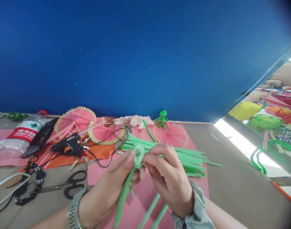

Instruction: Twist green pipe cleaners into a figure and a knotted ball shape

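Between my hands is a looped knot of light green pipe cleaners [138,159], with long stems hanging down toward me. My left hand [120,175] pinches the knot from the left, its thumb lying on the loops. My right hand [168,175] is closed at the knot's right side, fingertips pressed together on the fuzzy strands. Two green stems trail out below the right hand. Just behind the hands lies a bundle of green pipe cleaners [195,157] on pink paper [142,206]. A small green pipe-cleaner figure [162,119] stands farther back.
Pink pleated paper fans [76,119] lie at the back. On the left are a plastic bottle [22,135], a black glue gun [69,144], keys [86,157], scissors [75,184] and a black bead string [39,175]. A blue panel [135,57] rises behind the table.
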### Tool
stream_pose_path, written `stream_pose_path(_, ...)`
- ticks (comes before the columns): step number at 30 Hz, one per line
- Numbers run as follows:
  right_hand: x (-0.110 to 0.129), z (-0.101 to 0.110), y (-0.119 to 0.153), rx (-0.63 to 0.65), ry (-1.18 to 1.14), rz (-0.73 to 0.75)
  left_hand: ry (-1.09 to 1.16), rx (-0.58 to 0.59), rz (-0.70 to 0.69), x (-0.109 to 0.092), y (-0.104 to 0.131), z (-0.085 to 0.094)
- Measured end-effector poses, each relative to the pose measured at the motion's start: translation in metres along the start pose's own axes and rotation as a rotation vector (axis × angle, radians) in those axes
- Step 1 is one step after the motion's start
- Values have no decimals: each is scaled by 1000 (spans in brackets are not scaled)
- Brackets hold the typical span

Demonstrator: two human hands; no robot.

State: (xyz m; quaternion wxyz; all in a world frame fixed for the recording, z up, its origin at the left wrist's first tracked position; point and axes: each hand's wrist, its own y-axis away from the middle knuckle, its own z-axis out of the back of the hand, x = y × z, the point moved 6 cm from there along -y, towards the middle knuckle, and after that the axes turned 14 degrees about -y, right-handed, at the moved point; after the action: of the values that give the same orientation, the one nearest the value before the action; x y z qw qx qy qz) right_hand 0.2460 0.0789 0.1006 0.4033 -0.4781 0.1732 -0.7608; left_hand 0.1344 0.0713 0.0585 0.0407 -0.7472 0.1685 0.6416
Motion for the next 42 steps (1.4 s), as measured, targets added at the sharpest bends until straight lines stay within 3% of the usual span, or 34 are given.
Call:
stream_pose_path(11,-6,-3,1,-63,-147,-123,243,41,67,5,0,-1)
stream_pose_path(19,1,-3,3,9,22,25,338,30,107,9,-2,-1)
stream_pose_path(24,0,-1,3,0,33,54,397,18,123,7,-4,-1)
stream_pose_path(28,3,-4,2,62,-16,123,416,42,118,9,-2,-1)
stream_pose_path(35,-10,-2,-9,80,-303,-129,157,-27,102,12,1,2)
stream_pose_path(38,-7,-2,-10,143,-273,-135,-28,-67,53,6,1,4)
stream_pose_path(42,0,1,-10,131,-157,-141,-194,-94,-13,1,-1,7)
